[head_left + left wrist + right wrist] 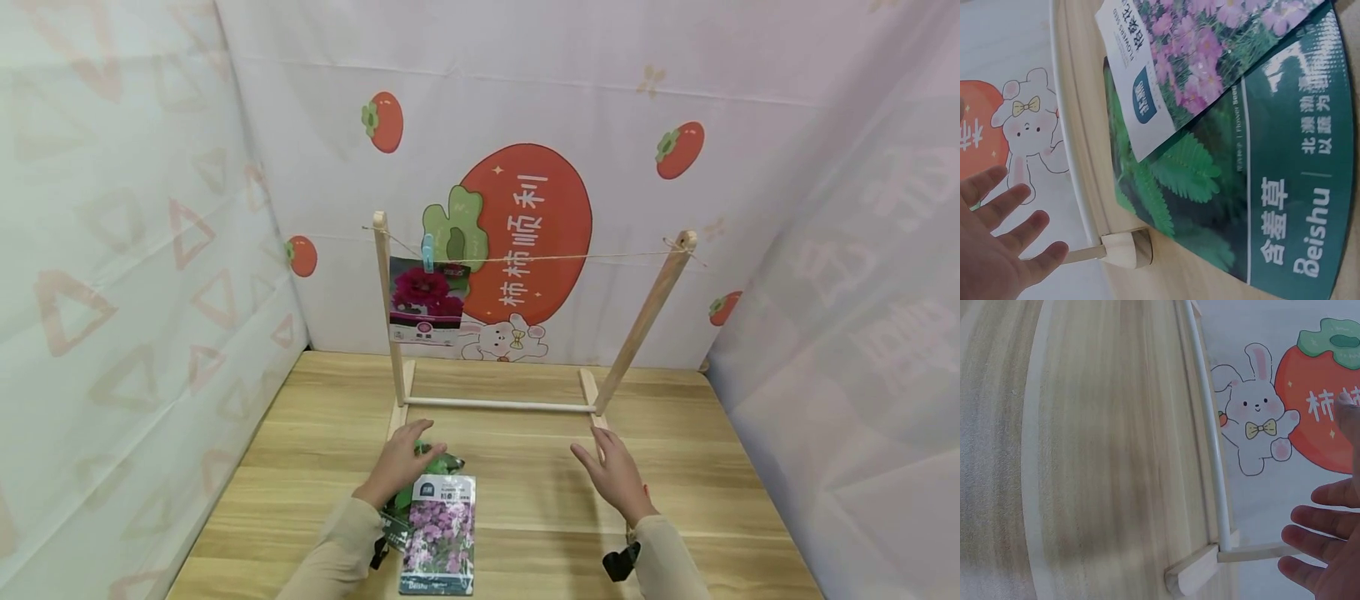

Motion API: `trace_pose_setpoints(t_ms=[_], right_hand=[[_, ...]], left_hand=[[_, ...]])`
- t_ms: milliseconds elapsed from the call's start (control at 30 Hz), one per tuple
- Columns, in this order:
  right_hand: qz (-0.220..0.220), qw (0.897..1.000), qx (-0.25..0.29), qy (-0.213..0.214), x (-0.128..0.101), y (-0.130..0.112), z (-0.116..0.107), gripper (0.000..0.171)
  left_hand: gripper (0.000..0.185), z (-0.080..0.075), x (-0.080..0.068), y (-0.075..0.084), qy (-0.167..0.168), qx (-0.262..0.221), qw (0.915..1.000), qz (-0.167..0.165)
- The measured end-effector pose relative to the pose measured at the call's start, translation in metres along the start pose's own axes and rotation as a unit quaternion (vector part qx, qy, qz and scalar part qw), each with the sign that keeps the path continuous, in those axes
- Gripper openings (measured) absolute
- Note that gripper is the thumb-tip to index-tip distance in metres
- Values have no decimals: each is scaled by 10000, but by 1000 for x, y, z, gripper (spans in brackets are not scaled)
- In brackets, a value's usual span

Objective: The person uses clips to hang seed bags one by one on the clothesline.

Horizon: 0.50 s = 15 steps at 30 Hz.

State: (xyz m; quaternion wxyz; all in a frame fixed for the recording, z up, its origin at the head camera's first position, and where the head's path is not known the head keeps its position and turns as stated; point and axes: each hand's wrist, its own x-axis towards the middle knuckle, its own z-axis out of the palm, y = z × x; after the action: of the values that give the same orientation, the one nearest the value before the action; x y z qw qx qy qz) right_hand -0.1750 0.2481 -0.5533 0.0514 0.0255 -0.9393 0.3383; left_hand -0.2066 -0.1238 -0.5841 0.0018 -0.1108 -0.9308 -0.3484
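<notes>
A wooden counter (525, 492) stands inside cloth walls printed with persimmons and a rabbit. In the head view a wooden drying rack (498, 405) stands at the back of the counter, with a string (570, 257) stretched between its two posts. A blue clothespin (427, 252) holds a red flower seed packet (427, 302) on the string near the left post. The left hand (401, 462) lies with relaxed fingers on a green seed packet (442, 462), which lies partly under a pink flower seed packet (441, 535) near the front edge. The right hand (611, 471) is flat and open just above the counter beside the right foot of the rack, and it holds nothing.

In the left wrist view the left hand (997, 250) shows spread, straight fingers; the green seed packet (1229, 206) with fern leaves lies beneath the pink flower seed packet (1191, 62), touching the rack's foot.

In the right wrist view the right hand (1329, 544) has straight fingers near the rack's white crossbar (1207, 419).
</notes>
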Motion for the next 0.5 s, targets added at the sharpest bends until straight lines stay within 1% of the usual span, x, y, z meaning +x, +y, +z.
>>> trace_pose_setpoints(t_ms=[167,267,400,500], right_hand=[[173,9998,-65,-29,-4,10,0,71],[331,9993,-130,-138,-7,15,-1,73],[616,9974,-177,-321,-12,21,-2,76],[761,9962,-238,-364,-14,26,-1,77]], left_hand=[[60,4,-2,0,-109,92,9999,-24],[61,7,-4,0,-159,81,9998,1],[63,10,-6,-3,-203,211,9995,65],[63,13,-8,-5,-232,313,9992,50]])
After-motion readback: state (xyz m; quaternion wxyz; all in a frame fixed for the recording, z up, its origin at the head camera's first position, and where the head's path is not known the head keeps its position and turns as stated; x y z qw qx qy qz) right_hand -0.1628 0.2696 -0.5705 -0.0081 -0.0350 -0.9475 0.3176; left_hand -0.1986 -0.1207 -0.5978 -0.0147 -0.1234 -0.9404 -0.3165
